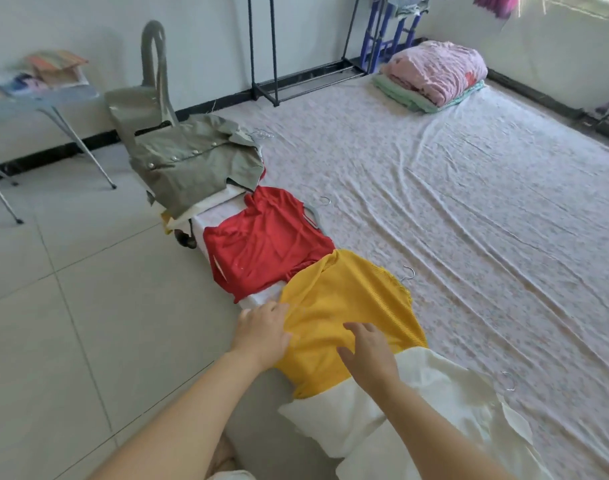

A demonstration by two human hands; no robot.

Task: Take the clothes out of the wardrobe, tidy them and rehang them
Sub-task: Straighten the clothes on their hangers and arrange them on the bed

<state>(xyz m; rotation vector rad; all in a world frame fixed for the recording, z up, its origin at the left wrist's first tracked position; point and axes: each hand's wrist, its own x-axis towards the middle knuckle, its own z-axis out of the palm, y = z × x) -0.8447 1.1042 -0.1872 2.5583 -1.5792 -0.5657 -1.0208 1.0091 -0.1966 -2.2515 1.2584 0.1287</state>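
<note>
A row of garments on hangers lies along the bed's left edge: an olive shirt (pixel 195 164) farthest, then a red top (pixel 265 244), a yellow top (pixel 348 306) and a cream garment (pixel 427 410) nearest. My left hand (pixel 261 334) rests on the yellow top's left edge, fingers bunching the cloth. My right hand (pixel 368 355) lies flat on the yellow top's lower part with fingers spread. Metal hanger hooks (pixel 408 271) stick out to the right of the garments.
The bed (pixel 469 202) carries a floral sheet, with folded pink and green bedding (pixel 434 77) at its far corner. A black clothes rack frame (pixel 261 46) stands by the far wall. An ironing board (pixel 36 98) with folded cloth stands at left on the tiled floor.
</note>
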